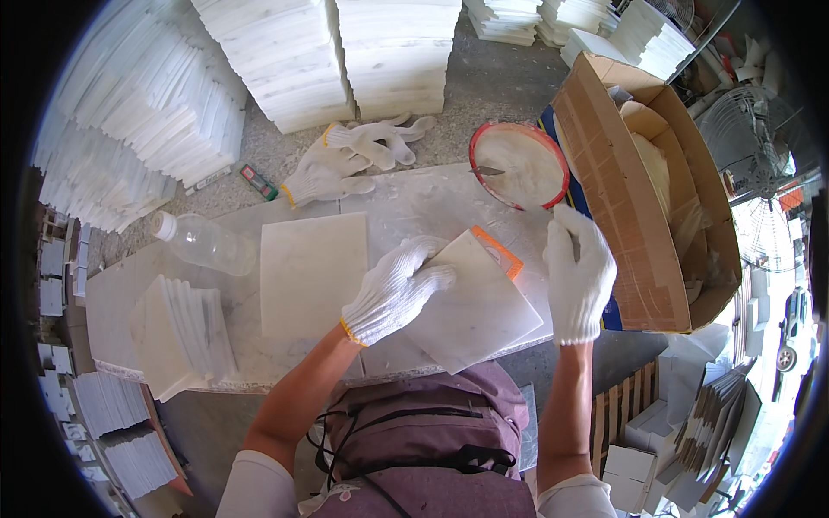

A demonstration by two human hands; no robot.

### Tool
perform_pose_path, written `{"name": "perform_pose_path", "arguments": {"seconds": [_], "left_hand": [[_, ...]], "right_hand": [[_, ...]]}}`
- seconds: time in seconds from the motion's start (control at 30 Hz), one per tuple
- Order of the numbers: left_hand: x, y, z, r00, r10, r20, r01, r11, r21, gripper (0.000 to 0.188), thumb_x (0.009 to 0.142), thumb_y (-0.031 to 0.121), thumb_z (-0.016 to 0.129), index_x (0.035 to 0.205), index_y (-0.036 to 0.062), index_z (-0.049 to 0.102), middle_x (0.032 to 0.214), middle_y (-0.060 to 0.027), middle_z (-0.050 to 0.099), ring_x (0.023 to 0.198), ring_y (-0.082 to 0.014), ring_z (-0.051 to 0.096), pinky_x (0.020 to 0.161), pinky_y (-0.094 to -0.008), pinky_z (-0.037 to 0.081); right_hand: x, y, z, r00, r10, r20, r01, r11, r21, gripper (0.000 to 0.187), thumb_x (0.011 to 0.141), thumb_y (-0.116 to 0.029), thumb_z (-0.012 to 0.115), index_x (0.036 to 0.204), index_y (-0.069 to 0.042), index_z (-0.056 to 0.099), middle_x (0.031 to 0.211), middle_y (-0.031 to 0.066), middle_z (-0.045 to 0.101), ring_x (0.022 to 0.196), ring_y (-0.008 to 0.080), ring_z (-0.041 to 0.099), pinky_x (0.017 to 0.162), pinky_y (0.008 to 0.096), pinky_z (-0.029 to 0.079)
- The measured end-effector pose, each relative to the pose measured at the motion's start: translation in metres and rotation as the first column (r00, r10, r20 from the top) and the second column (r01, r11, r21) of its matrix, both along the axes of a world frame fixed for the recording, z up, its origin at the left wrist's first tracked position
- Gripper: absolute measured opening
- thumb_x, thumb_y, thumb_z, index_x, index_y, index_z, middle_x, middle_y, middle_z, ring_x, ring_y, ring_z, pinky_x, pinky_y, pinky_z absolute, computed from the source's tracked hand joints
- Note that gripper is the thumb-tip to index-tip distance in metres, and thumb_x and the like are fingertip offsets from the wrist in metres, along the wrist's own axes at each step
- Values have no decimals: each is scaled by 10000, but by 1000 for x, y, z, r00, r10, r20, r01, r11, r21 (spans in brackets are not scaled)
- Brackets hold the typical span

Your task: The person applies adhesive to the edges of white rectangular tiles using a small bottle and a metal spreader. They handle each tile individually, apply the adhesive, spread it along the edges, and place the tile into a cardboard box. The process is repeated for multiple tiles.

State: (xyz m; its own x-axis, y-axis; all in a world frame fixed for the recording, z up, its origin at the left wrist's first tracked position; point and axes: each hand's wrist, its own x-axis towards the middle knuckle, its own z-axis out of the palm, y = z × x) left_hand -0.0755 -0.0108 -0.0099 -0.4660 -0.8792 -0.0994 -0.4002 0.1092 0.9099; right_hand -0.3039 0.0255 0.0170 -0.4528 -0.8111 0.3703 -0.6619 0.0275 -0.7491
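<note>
My left hand (395,290), in a white knit glove, presses flat on a square white marble tile (479,306) lying tilted near the front edge of the stone worktop (112,302). An orange-edged object (499,251) shows under the tile's far corner. My right hand (577,274), also gloved, is closed around a thin tool whose end is hidden in the fist, just right of the tile. Behind it stands a red-rimmed bowl (518,164) of white paste with a blade in it.
A second white tile (313,272) lies flat to the left. A leaning pile of tiles (183,337) and a plastic bottle (203,243) sit further left. Spare gloves (350,160) lie behind. An open cardboard box (643,190) stands right. Tile stacks (345,52) fill the floor around.
</note>
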Motion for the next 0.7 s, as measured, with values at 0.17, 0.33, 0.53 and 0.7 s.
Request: {"name": "perform_pose_path", "arguments": {"seconds": [0.17,0.33,0.53,0.7], "left_hand": [[-1,1,-2,999,52,-9,-52,998,-26,297,888,239,680,944,-25,556,795,-118,549,733,-173,457,719,-355,435],[-2,0,0,999,32,14,-32,999,-12,304,890,235,676,888,-17,507,752,-113,473,715,-174,393,696,-362,415],[-1,2,-11,996,60,-61,-64,996,-65,274,895,229,669,915,-13,543,769,-105,522,717,-160,436,685,-350,418],[-1,2,-12,998,58,-35,-60,997,-50,272,898,240,667,985,-3,582,822,-109,583,735,-164,478,691,-342,426]], "right_hand": [[0,-38,1,956,-73,-285,106,989,102,195,890,-169,591,1026,-86,703,985,154,688,906,346,661,795,401,517],[-8,-61,-26,893,36,-449,59,979,196,202,901,-197,567,1038,-114,690,995,138,687,886,357,666,773,431,530],[9,-24,3,965,52,-258,-27,995,100,303,861,-161,676,1156,-94,681,1115,149,670,895,323,677,809,386,538],[-3,53,-13,983,-179,-33,179,984,-16,290,855,-76,722,1137,-24,684,1129,147,665,976,239,662,839,337,526]]}}
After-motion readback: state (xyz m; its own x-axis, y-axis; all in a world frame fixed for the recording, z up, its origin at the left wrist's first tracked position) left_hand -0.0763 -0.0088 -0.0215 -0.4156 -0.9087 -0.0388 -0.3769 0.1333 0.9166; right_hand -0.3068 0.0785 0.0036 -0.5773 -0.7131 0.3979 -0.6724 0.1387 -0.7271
